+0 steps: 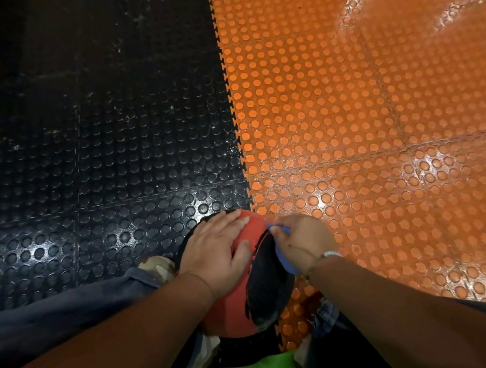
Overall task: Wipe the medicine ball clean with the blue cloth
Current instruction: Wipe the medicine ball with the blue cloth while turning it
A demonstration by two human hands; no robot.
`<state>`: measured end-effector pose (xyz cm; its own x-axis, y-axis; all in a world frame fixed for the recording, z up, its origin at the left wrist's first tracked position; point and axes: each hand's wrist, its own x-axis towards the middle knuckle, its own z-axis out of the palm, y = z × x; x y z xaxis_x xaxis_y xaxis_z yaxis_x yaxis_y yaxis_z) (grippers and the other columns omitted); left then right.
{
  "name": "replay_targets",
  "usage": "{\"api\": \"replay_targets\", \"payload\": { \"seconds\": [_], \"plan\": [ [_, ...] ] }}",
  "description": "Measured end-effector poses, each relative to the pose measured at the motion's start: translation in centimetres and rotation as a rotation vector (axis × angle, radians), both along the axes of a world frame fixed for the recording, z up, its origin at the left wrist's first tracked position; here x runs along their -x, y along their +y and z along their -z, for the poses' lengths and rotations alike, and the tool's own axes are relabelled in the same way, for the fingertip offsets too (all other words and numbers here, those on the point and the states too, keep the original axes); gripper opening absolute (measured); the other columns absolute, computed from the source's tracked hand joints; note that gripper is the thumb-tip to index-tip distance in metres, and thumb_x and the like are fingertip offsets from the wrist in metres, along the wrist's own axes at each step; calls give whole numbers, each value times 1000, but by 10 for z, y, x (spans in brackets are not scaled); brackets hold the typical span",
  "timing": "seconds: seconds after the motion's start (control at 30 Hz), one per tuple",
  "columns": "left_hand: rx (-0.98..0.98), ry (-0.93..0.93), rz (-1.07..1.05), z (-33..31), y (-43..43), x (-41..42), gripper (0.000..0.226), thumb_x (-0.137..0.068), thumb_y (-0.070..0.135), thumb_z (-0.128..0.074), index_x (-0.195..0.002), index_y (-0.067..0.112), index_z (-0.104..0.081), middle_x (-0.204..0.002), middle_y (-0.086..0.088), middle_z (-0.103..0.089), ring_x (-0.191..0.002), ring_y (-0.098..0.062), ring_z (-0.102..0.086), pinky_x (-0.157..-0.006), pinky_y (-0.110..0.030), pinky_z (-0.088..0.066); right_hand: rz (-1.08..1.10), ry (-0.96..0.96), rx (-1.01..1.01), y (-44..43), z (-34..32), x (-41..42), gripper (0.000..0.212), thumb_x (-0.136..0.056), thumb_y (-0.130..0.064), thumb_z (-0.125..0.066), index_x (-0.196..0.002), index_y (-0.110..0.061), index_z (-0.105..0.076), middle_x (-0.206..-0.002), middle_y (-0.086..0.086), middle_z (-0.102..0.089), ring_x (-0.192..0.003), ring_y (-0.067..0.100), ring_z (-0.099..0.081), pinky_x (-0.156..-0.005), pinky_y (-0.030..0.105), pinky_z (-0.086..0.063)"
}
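Medicine ball [239, 305]: left hand [217, 252] steadies; right hand [301, 243] presses blue cloth [286, 262].

On my feed the floor filled the view. Its left half was black tiles [91, 145] covered in round raised studs; its right half was orange tiles [359, 129] with the same studs. The two colours met along a toothed seam [232, 102] that ran from the top middle down toward the lower centre, teeth interlocked. Fainter straight joints [387, 151] cut the orange into squares. Light left white glare [434, 162] on the orange at the right and a smaller shine [39, 249] on the black at lower left; the upper left corner lay dark
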<state>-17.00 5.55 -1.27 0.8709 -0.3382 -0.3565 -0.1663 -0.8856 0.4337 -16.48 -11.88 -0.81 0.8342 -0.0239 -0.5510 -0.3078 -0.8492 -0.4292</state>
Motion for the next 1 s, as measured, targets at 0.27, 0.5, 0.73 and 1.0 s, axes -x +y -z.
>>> {"api": "replay_targets", "payload": {
  "seconds": [0.27, 0.5, 0.73, 1.0],
  "plan": [
    [89, 315, -874, 13, 25, -37, 31, -95, 36, -49, -115, 18, -64, -115, -3, -62, -110, -28, -56, -91, -31, -44, 838, 567, -640, -59, 26, 2, 30, -91, -27, -53, -77, -2, -61, -72, 14, -60, -60, 25, -57, -61, 29, -44],
    [393, 1107, -1162, 23, 39, -15, 73, -83, 73, -45, -61, 8, -71, -65, -13, -68, -48, -22, -63, -52, -30, -53, 834, 801, -838, -60, 32, 14, 43, -85, -37, -62, -95, 4, -68, -98, 22, -69, -92, 34, -63, -92, 43, -47],
    [417, 1190, -1064, 29, 35, -27, 75, -85, 69, -43, -49, 9, -69, -55, -11, -65, -39, -20, -59, -50, -24, -50, 929, 779, -1021, -54, 52, 35, 56, -76, -40, -68, -114, 2, -64, -117, 23, -62, -104, 37, -59, -97, 46, -44],
    [620, 1091, -1058, 28, 26, -37, 63, -85, 68, -40, -96, 16, -74, -90, -13, -74, -66, -22, -69, -68, -25, -51, 807, 601, -1000, -67, 42, 9, 59, -64, -45, -74, -114, -14, -66, -120, 18, -63, -107, 40, -60, -94, 57, -44]
  ]
}}
